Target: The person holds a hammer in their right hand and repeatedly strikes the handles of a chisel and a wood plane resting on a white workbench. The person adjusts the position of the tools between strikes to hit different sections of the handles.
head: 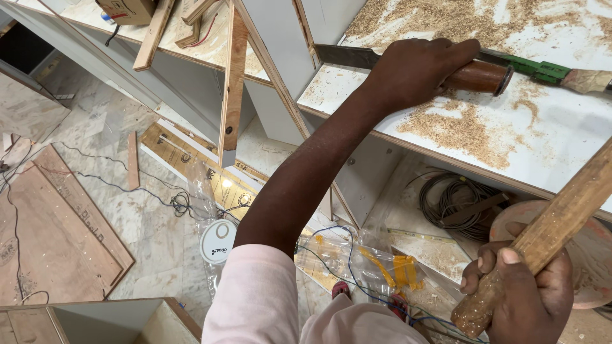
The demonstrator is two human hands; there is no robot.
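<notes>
My left hand (414, 69) reaches across a white board (548, 137) strewn with sawdust and grips a chisel. Its round brown handle (479, 77) sticks out to the right of my fingers and its flat metal blade (341, 56) to the left, at the board's edge. My right hand (526, 293) is low at the bottom right, closed around a long wooden handle (561, 220) dusted with sawdust that slants up to the right; its head is out of view.
A green-handled tool (542, 70) lies on the board past the chisel. A coil of dark wire (456, 204) sits on a lower shelf. Wooden strips (231, 83), plastic bags (357, 261), cables and plywood sheets (51, 236) litter the tiled floor below.
</notes>
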